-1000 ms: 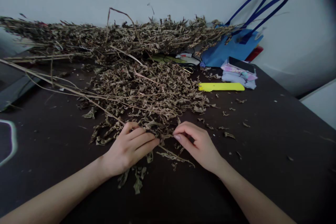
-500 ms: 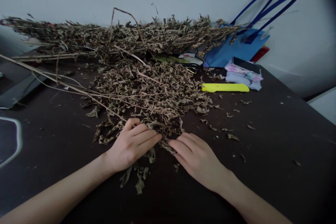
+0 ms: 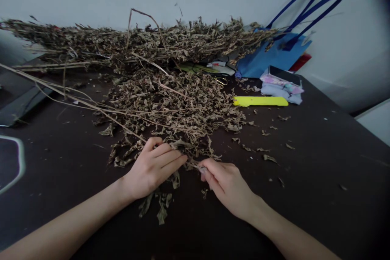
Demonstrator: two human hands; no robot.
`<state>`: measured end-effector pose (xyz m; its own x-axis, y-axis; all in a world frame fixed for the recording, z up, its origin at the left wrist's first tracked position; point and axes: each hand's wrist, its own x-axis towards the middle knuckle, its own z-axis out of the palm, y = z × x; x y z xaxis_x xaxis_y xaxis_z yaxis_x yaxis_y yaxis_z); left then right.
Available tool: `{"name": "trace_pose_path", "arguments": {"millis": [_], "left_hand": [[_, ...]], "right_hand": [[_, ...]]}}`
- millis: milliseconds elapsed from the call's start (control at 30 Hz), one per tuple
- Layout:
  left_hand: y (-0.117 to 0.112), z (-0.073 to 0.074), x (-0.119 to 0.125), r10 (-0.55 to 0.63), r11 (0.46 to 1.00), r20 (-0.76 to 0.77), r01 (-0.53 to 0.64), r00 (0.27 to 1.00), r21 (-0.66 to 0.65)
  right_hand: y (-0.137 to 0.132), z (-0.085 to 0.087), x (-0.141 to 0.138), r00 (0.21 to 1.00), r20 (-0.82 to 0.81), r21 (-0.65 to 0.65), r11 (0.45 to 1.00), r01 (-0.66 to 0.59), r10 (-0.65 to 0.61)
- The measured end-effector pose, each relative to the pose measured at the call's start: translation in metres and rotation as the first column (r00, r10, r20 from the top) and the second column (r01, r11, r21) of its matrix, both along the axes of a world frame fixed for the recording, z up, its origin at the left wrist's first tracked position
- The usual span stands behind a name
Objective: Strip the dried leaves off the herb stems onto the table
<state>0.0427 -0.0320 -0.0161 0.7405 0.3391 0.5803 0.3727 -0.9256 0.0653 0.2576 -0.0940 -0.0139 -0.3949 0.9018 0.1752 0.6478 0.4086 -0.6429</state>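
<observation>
A heap of dried leaves and thin stems [image 3: 173,105] lies on a dark table [image 3: 319,170]. My left hand [image 3: 152,168] rests at the heap's near edge, fingers together and pressed down on a dry stem. My right hand [image 3: 224,183] is just to its right, thumb and fingers pinched on the tip of that dried stem [image 3: 195,165]. A few loose leaves [image 3: 160,207] lie under my left wrist.
A long bundle of dried stalks [image 3: 122,44] runs along the back wall. A blue bag [image 3: 274,57], a phone on folded cloth [image 3: 283,81] and a yellow strip [image 3: 260,101] sit at the back right. Scissors [image 3: 221,80] lie near the pile. A dark flat device [image 3: 18,101] is at left.
My right hand lay flat on the leaves half a second ago; now it has drawn back slightly and pinched the stem's end. My left hand has stayed put.
</observation>
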Motion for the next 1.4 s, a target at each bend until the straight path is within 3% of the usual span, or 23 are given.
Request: {"name": "trace_pose_path", "arguments": {"millis": [100,167,433,700,800,933,1067,1167,1400], "left_hand": [[0.000,0.000,0.000,-0.001,1.000,-0.005,0.001,1.000,0.005],[-0.001,-0.001,-0.001,0.000,1.000,-0.002,0.000,1.000,0.004],[0.000,-0.001,-0.003,0.032,0.999,-0.013,-0.032,0.999,-0.011],[-0.001,-0.003,-0.004,0.033,0.999,-0.004,-0.033,0.999,-0.003],[-0.001,-0.005,-0.004,0.033,0.999,-0.012,-0.033,0.999,-0.011],[-0.001,-0.004,-0.004,0.032,0.999,0.000,-0.032,0.999,-0.015],[-0.002,-0.004,-0.005,0.026,0.999,-0.004,-0.026,1.000,-0.020],[-0.001,-0.005,-0.005,0.025,0.999,-0.008,-0.025,1.000,-0.025],[-0.004,-0.001,-0.001,-0.009,1.000,-0.008,0.009,1.000,-0.018]], "right_hand": [[0.000,-0.002,0.000,0.988,-0.137,-0.185,0.982,0.049,-0.075],[0.001,-0.004,0.001,0.977,-0.172,-0.233,0.969,0.086,-0.128],[0.010,-0.001,0.009,0.962,-0.157,-0.216,0.958,0.189,-0.225],[0.020,0.003,0.023,0.957,0.091,-0.123,0.950,0.287,-0.277],[0.021,0.004,0.027,0.955,0.130,-0.031,0.962,0.272,-0.266],[0.016,0.012,0.026,0.976,-0.015,0.050,0.975,0.216,-0.215],[0.007,0.019,0.016,0.995,-0.078,-0.145,0.988,0.048,-0.060],[0.004,0.019,0.010,0.994,-0.101,-0.281,0.960,0.009,-0.039],[0.007,0.024,0.014,0.999,-0.040,-0.368,0.929,-0.047,0.035]]}}
